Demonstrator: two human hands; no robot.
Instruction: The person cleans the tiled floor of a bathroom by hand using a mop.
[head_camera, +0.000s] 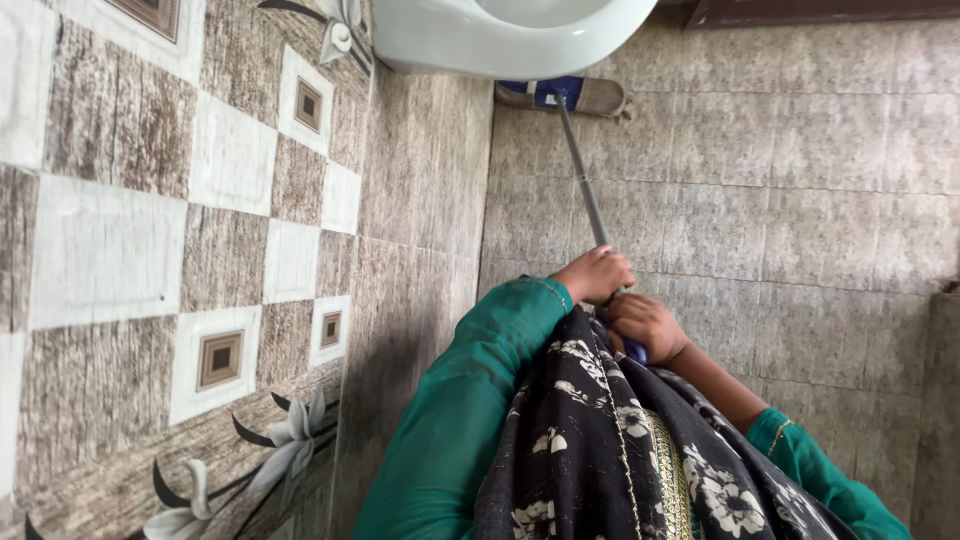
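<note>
Both of my hands grip a mop's thin grey handle (583, 180). My left hand (596, 274) is closed around the shaft higher up, and my right hand (646, 324) holds its blue end just below. The flat mop head (562, 96), grey with a blue middle, lies on the tiled floor under the rim of a white basin (500, 35). My sleeves are green, and a black floral scarf (620, 440) hangs in front of me.
A tiled wall (200, 250) with brown, white and flower-patterned tiles rises on the left. The grey tiled floor (800, 200) spreads to the right. A metal fitting (338, 35) sits beside the basin. A dark edge (940, 400) stands at the far right.
</note>
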